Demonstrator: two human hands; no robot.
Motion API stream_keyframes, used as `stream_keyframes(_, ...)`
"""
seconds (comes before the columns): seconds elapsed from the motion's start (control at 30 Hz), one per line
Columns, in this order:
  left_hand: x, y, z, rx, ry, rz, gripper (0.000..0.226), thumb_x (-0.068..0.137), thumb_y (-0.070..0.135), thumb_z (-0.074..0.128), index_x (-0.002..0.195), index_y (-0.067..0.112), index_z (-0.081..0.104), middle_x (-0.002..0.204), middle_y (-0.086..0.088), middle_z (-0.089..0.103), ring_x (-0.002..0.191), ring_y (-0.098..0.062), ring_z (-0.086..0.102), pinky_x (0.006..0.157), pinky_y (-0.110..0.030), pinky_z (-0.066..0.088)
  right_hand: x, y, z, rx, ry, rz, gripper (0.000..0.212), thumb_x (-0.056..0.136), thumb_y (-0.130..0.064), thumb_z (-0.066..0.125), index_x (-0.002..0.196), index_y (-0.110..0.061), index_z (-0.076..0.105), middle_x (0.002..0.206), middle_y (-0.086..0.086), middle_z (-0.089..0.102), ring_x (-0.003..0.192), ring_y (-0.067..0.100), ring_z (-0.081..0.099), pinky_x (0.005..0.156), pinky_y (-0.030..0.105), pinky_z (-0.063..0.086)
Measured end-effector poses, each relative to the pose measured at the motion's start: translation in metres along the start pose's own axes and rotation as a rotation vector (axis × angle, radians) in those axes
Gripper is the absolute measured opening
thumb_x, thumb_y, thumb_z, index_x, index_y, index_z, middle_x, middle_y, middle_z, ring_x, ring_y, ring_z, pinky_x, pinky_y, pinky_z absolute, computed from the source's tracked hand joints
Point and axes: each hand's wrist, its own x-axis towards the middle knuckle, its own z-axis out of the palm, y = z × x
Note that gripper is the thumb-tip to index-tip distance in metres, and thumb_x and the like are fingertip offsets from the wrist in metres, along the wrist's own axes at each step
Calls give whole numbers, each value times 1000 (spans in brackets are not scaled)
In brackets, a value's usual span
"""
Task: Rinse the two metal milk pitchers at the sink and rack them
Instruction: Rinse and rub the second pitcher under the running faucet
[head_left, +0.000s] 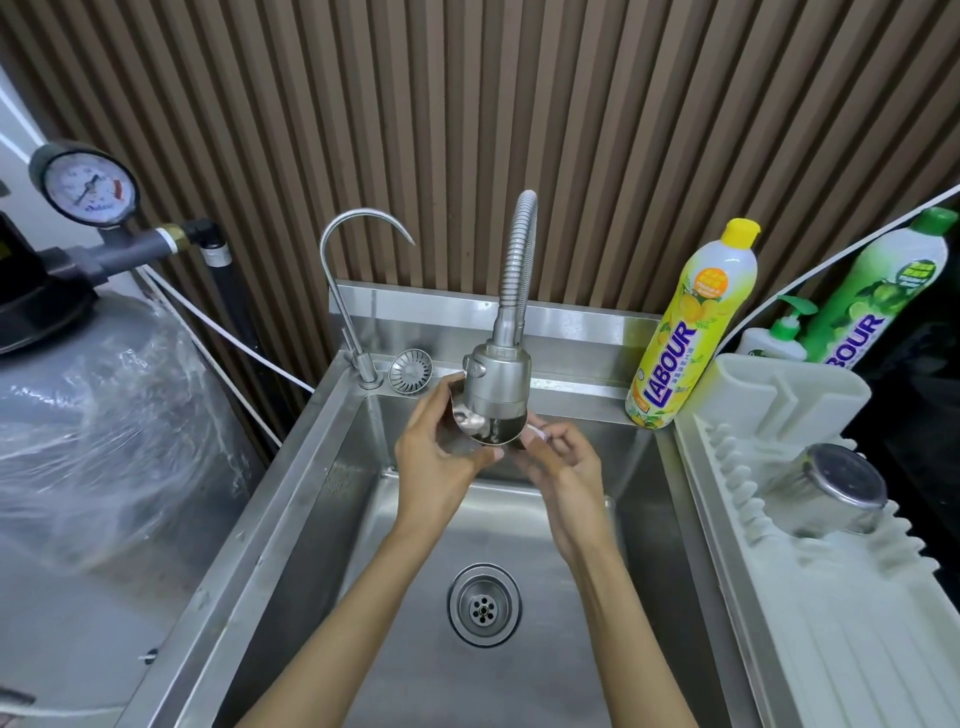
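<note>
Two pitchers, two different stages. First pitcher (485, 435) held up over the sink (332, 467), tucked right under the spray head (496, 379) of the bendy faucet, mouth tipped up toward the nozzle. Presumably angled like that to take the stream straight inside and dump any overflow into the basin instead of onto the ledge.

Left hand (436, 457) wrapped round the body, fingers curled up its far side. Right hand (563, 467) in close on the other side, fingertips at the rim with something small and white between them. Can't tell whether pinching the handle, gripping the edge or merely steadying. Two hands probably because of slick wet steel.

Second pitcher (844, 491) parked mouth-down on the drying rack (779, 597) just right of the sink, well apart from both hands, flat base up for draining. So roughly halfway by my reckoning: one racked, one mid-rinse.

Material-wise, brushed stainless nearly everywhere, dull and streaky on the sink walls. Corrugated metal hose on the main faucet, versus a thin smooth gooseneck tap (358, 234) just left of it. Little round strainer basket (410, 369) leaning on the back ledge, perforated drain (484, 605) down in the middle of the basin. Rack in off-white plastic, ribbed, with rows of stubby pegs. Glossy yellow soap bottle (691, 332) standing at the back right corner of the sink, green bottle (883, 291) behind the rack.
</note>
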Motion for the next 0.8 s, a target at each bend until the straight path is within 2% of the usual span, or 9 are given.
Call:
stream_keyframes(0.07,-2,3,-2,80,42,27,86,51,-1,87,126,21,51,111,20,52,98,14,49,79,5,33,-1,2,1,30,-17,55,19,88,2,55,72,-5,48,107,20,65,97,31,65,89,43,54)
stream_keyframes(0.17,-3,-7,-8,157,40,-1,79,50,10,90,116,30,52,101,16,56,94,11,51,77,3,35,-2,0,2,-93,-1,59,19,87,-1,58,71,-5,48,94,14,67,78,16,69,78,39,59)
stream_keyframes(0.23,-3,-15,-12,152,1,-137,68,46,23,89,108,27,60,98,9,65,90,-3,62,74,-3,41,-2,-4,6,-319,54,-5,20,84,-1,63,70,-8,50,93,7,69,74,2,67,78,34,58)
stream_keyframes(0.3,-5,-21,-13,83,-58,-308,58,52,19,89,106,18,65,95,2,71,85,-7,65,67,-6,43,-1,-10,12,-631,90,-138,22,81,-2,65,69,-16,52,84,-6,69,68,-8,62,74,18,51)
stream_keyframes(0.4,-9,-31,-7,34,-151,-469,34,65,16,84,97,18,71,80,6,69,73,-2,60,55,-1,39,-2,-12,22,-998,42,-320,14,81,-6,63,81,-18,56,80,-4,64,69,5,59,66,21,41)
stream_keyframes(0.53,1,-35,9,125,-254,-484,16,68,27,78,79,29,66,73,10,65,77,-9,59,64,-21,42,-1,-15,29,-1102,-1,-476,12,83,3,57,93,-1,55,85,5,55,79,32,58,57,18,25)
stream_keyframes(0.67,13,-39,19,97,-325,-495,13,72,15,72,77,22,63,70,6,59,69,-9,51,60,-24,39,6,-16,25,-1193,-38,-523,19,82,7,52,100,4,56,106,21,63,99,39,59,67,26,36)
stream_keyframes(0.73,16,-44,22,104,-336,-504,15,75,9,68,90,10,67,65,6,56,65,-9,50,54,-18,38,9,-13,22,-1221,-76,-524,23,82,8,51,103,3,57,116,22,62,110,39,57,81,31,43)
stream_keyframes(0.8,17,-47,23,123,-349,-509,13,75,12,67,87,12,65,66,7,56,68,-10,50,56,-19,39,10,-11,21,-1236,-91,-533,25,81,9,50,103,1,59,121,20,59,115,37,56,81,32,46)
